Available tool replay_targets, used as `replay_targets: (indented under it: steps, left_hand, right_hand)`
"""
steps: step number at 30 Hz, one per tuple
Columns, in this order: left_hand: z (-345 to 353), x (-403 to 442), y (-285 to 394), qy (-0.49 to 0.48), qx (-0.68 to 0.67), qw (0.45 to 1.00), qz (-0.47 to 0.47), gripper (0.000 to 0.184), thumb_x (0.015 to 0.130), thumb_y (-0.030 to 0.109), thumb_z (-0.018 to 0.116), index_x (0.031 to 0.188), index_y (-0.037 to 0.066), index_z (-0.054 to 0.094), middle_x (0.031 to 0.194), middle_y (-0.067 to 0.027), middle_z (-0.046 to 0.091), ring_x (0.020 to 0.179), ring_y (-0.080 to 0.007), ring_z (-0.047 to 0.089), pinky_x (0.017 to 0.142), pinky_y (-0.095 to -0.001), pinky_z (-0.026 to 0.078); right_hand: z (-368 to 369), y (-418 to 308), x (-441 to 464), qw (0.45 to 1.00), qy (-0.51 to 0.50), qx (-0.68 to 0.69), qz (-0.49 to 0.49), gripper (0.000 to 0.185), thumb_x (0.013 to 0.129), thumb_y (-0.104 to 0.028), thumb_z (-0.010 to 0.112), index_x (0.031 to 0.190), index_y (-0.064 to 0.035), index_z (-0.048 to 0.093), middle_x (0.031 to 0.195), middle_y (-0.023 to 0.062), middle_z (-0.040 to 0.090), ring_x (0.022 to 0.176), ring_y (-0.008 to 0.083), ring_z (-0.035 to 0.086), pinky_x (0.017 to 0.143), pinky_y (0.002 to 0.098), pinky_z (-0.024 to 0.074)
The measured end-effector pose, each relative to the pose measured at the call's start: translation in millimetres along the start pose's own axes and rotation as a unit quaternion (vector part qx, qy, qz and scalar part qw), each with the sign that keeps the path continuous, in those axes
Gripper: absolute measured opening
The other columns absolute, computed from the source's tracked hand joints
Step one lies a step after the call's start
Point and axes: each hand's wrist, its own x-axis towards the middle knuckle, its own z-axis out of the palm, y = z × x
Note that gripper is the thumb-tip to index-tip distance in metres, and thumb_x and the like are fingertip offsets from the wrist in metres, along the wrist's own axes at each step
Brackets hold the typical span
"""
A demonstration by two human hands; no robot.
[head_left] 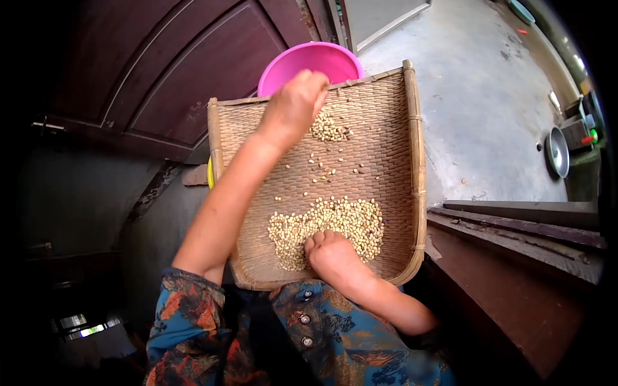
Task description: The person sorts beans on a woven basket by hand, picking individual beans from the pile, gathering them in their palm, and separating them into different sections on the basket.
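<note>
A woven bamboo winnowing tray [393,154] with bamboo side rails lies in front of my body. Pale yellowish beans [351,215] form a wide pile at its near end. A smaller heap of beans [329,128] sits toward the far edge, with scattered ones between, a few of them dark. Over the far rim my left hand [295,106] is closed, fingers bunched; whatever is in them is hidden. My right hand [333,254] rests on the near pile with curled fingers, and its fingertips are partly out of sight among the beans.
Just beyond the tray's far edge stands a pink basin [312,61]. A dark red door [187,71] is at the left. On the right are a wooden frame [515,235] and a metal bowl [557,152] on the concrete floor [479,109].
</note>
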Motion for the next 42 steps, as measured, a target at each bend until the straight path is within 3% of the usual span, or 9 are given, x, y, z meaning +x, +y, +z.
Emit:
replay_targets:
  steps: [4, 9, 15, 19, 23, 24, 30, 37, 42]
  left_hand:
    - [-19, -7, -5, 0.035, -0.016, 0.999, 0.006, 0.016, 0.085, 0.004, 0.067, 0.1, 0.002, 0.063, 0.096, -0.0154, 0.066, 0.082, -0.0306, 0.066, 0.076, -0.0384, 0.054]
    - [-5, -82, 4, -0.225, -0.103, 0.967, -0.057, 0.01, 0.083, 0.001, 0.066, 0.092, 0.0, 0.063, 0.094, -0.0158, 0.066, 0.083, -0.0319, 0.066, 0.075, -0.0385, 0.053]
    - [11, -116, 18, -0.318, -0.152, 0.926, -0.133, 0.009, 0.083, 0.007, 0.066, 0.088, 0.001, 0.062, 0.091, -0.0159, 0.065, 0.085, -0.0353, 0.064, 0.075, -0.0424, 0.052]
    - [29, -109, 13, -0.268, -0.179, 0.941, -0.103, 0.011, 0.083, 0.009, 0.068, 0.089, 0.002, 0.061, 0.091, -0.0144, 0.064, 0.085, -0.0349, 0.064, 0.074, -0.0424, 0.051]
    - [36, -98, 3, -0.072, -0.175, 0.976, -0.106, 0.012, 0.085, 0.002, 0.067, 0.096, 0.0, 0.063, 0.093, -0.0126, 0.064, 0.079, -0.0264, 0.064, 0.071, -0.0343, 0.052]
    - [29, -97, 6, -0.087, -0.196, 0.967, -0.139, 0.012, 0.086, 0.001, 0.063, 0.098, 0.002, 0.062, 0.097, -0.0152, 0.062, 0.083, -0.0322, 0.064, 0.075, -0.0383, 0.052]
    - [19, -115, 14, -0.153, -0.223, 0.94, -0.207, 0.011, 0.085, -0.001, 0.065, 0.096, -0.001, 0.064, 0.083, -0.0082, 0.063, 0.073, -0.0143, 0.062, 0.066, -0.0281, 0.05]
    - [34, -118, 30, -0.261, -0.254, 0.924, -0.116, 0.01, 0.084, 0.002, 0.069, 0.093, 0.0, 0.07, 0.085, -0.0077, 0.066, 0.078, -0.0178, 0.064, 0.07, -0.0314, 0.051]
    - [42, -96, 16, -0.129, -0.24, 0.952, -0.142, 0.012, 0.084, -0.001, 0.067, 0.095, 0.0, 0.07, 0.094, -0.0103, 0.065, 0.08, -0.022, 0.065, 0.072, -0.0314, 0.052]
  right_hand:
    - [2, 0, 1, 1.0, 0.007, 0.022, 0.008, 0.005, 0.073, -0.009, 0.057, 0.078, -0.0077, 0.057, 0.073, 0.0046, 0.056, 0.072, 0.0192, 0.059, 0.064, 0.0297, 0.0495]
    - [-2, 1, 1, 1.0, -0.005, -0.001, -0.004, 0.005, 0.074, -0.012, 0.058, 0.078, -0.0081, 0.061, 0.072, 0.0044, 0.057, 0.069, 0.0184, 0.056, 0.063, 0.0291, 0.044]
    - [-3, 0, 2, 1.0, -0.024, -0.014, -0.01, 0.006, 0.075, -0.012, 0.058, 0.078, -0.008, 0.061, 0.072, 0.0045, 0.057, 0.07, 0.018, 0.056, 0.063, 0.0288, 0.0441]
    - [-2, -1, 1, 1.0, -0.015, -0.027, -0.002, 0.007, 0.075, -0.013, 0.058, 0.078, -0.0076, 0.061, 0.073, 0.0046, 0.057, 0.07, 0.0181, 0.056, 0.063, 0.0287, 0.0448]
    - [0, 0, 2, 1.0, -0.013, -0.016, -0.003, 0.008, 0.074, -0.012, 0.059, 0.079, -0.0071, 0.061, 0.073, 0.0044, 0.057, 0.07, 0.0183, 0.056, 0.063, 0.0287, 0.0453]
    - [0, 0, 2, 1.0, -0.017, -0.015, -0.003, 0.008, 0.074, -0.012, 0.059, 0.079, -0.007, 0.061, 0.073, 0.0045, 0.057, 0.07, 0.0184, 0.057, 0.063, 0.0286, 0.0454]
    - [-3, 0, 2, 1.0, -0.019, -0.005, 0.002, 0.008, 0.073, -0.012, 0.059, 0.078, -0.0063, 0.061, 0.073, 0.0052, 0.057, 0.071, 0.0191, 0.057, 0.063, 0.0287, 0.046]
    - [0, -1, 2, 1.0, 0.001, -0.022, 0.006, 0.006, 0.073, -0.012, 0.059, 0.078, -0.008, 0.058, 0.072, 0.0032, 0.055, 0.069, 0.0172, 0.057, 0.061, 0.0277, 0.0472]
    - [1, -1, 1, 1.0, -0.012, -0.025, 0.001, 0.006, 0.073, -0.012, 0.059, 0.078, -0.0079, 0.058, 0.072, 0.0031, 0.055, 0.069, 0.0173, 0.058, 0.061, 0.0278, 0.0475]
